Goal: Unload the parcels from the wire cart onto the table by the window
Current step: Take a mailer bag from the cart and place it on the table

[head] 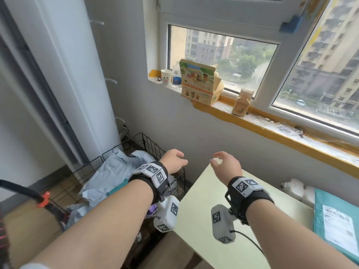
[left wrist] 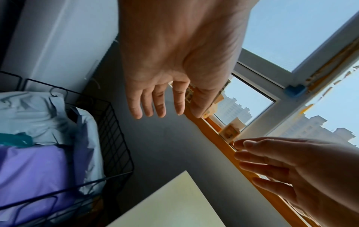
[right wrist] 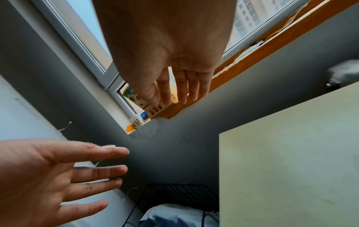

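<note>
My left hand [head: 173, 161] hangs in the air above the near corner of the wire cart [head: 149, 144], fingers [left wrist: 147, 106] loose and slightly spread, holding nothing. My right hand [head: 226, 166] floats beside it, just past the cart and over the far corner of the pale green table [head: 223, 206]. Its fingers are also relaxed and apart, with thumb and forefinger curved toward each other but gripping nothing. The two hands are near each other and do not touch.

Inside the cart lies a heap of soft parcels: crumpled pale blue-grey mailer bags [head: 116, 167] on top, and a purple bag [left wrist: 33, 165] beneath them, seen from the left wrist. The table stands right against the cart, under the window. A teal parcel [head: 338, 218] with a white shipping label lies flat on the table, at the end far from the cart.

Above the cart, on the windowsill [head: 272, 123], stand a smiley paper cup [head: 166, 76] and a colourful open carton [head: 200, 82].
</note>
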